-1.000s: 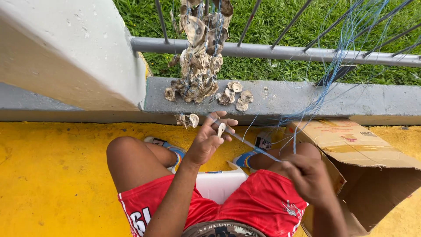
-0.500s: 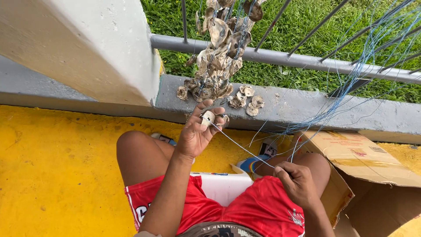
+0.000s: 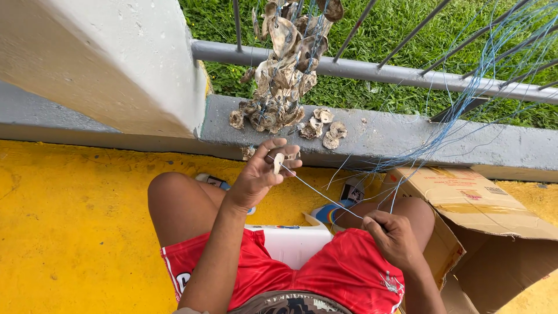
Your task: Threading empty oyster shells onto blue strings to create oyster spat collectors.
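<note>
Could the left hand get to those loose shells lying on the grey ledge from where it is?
Probably yes. The left hand is raised just below the ledge, and nothing stands between it and the loose shells; but it already holds a small shell on the line.

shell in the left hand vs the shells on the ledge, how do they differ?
The single shell is pinched in the left hand fingers, off the ground, with a thin line running from it to the right hand. The loose shells lie flat on the grey ledge, untouched. The held one looks narrower, seen edge-on. Both are pale, rough shells.
</note>
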